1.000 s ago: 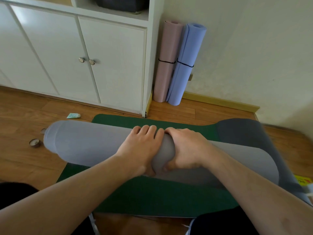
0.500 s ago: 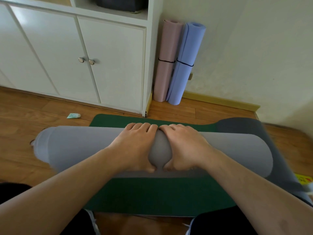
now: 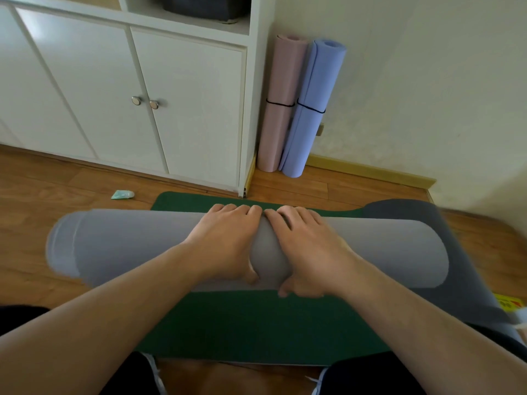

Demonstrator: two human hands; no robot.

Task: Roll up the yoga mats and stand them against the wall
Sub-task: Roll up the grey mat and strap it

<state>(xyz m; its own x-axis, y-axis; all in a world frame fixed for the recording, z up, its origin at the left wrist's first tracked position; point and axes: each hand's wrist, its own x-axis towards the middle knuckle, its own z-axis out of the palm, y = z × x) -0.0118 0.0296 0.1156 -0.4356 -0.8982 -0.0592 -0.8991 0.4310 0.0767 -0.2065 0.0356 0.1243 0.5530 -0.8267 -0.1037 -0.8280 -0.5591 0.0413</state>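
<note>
A thick grey rolled yoga mat (image 3: 125, 246) lies crosswise in front of me on top of a flat green mat (image 3: 256, 323). My left hand (image 3: 225, 240) and my right hand (image 3: 302, 246) grip the roll side by side at its middle, fingers curled over the far side and thumbs on the near side. A loose dark grey flap of the mat (image 3: 413, 220) trails off the roll's right end. A pink rolled mat (image 3: 278, 109) and a blue rolled mat (image 3: 310, 115), each bound with a black band, stand against the wall in the corner.
A white cabinet (image 3: 137, 89) with two knobbed doors stands at the back left on the wooden floor (image 3: 42, 181). A small teal packet (image 3: 122, 194) lies near it. A yellow item (image 3: 509, 305) shows at the right edge. My dark-clothed knees are at the bottom.
The grey roll has swung level, its left end coming down and toward the left, and both hands have shifted with it, staying on its middle.
</note>
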